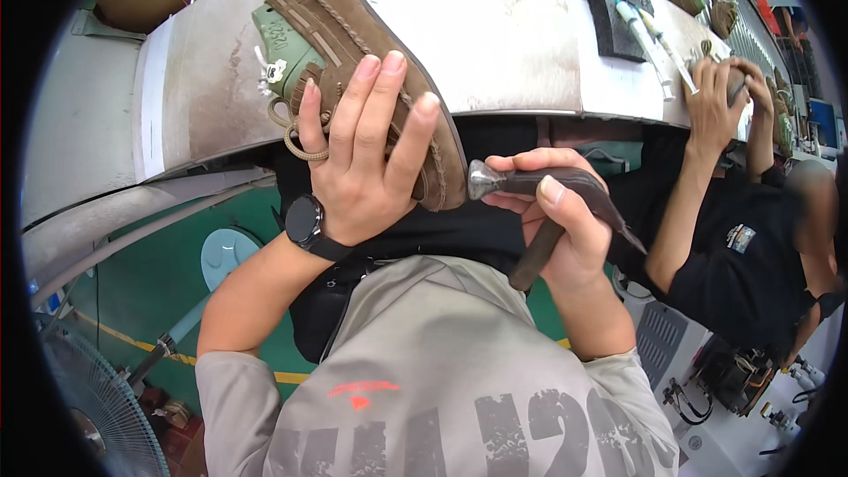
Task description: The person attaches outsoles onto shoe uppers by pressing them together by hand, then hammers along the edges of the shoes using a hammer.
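A brown shoe upper with thick braided stitching (340,13) is fitted over a green shoe last (290,51). It rests at the bench edge, its near end jutting past the edge. My left hand (362,155) grips it, fingers spread across the upper and thumb hidden. A tan lace (299,148) loops out beside my little finger. In my right hand (574,221) is a shoemaker's hammer (484,179) with a round metal face, a pointed tail and a short dark handle. Its face is right beside the shoe's near end; whether they touch I cannot tell.
Black foam blocks (616,25) and white pen-like tubes (649,44) lie on the white bench (512,44). To the right, a co-worker's hands (717,102) handle another shoe. A fan (97,406) and a blue round stool (231,256) stand at lower left.
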Demonstrator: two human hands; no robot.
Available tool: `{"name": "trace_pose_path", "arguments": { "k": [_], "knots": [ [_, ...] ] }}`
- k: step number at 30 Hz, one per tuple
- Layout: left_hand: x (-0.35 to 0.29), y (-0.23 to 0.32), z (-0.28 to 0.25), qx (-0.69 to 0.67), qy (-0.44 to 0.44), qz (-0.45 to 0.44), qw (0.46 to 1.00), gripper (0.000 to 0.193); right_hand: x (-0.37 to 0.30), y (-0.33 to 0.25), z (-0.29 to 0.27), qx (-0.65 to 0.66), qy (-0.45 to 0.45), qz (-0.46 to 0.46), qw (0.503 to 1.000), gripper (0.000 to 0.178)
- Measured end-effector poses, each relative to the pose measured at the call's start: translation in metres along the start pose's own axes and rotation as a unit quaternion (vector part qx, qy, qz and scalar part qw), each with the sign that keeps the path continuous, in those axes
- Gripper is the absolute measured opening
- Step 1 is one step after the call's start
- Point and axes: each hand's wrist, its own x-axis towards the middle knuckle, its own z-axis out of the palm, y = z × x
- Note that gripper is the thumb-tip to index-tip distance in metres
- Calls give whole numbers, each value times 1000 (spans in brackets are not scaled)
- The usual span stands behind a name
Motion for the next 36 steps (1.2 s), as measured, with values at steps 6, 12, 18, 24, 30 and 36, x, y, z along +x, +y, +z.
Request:
{"name": "trace_pose_path", "arguments": {
  "k": [6, 12, 18, 24, 30, 36],
  "knots": [
    [-12, -6, 7, 58, -42, 59, 996, 68, -10, 48, -13, 195, 39, 9, 980, 35],
    [-16, -2, 12, 61, -27, 49, 997, 70, 17, 1, -24, -231, -106, -126, 959, 27],
    [-19, -2, 11, 67, -33, 48, 996, 70, 51, -37, -10, -416, -263, -243, 836, 27],
    [-21, 12, 12, 23, -3, -40, 999, 35, 43, -16, -4, -88, -39, 54, 994, 30],
    [-20, 11, 11, 14, 7, -42, 999, 33, 67, -66, 19, -462, -252, -122, 841, 35],
    [-24, 10, 11, 13, -10, -48, 999, 36, 68, -64, 28, -325, -106, -9, 940, 38]
  ]
}}
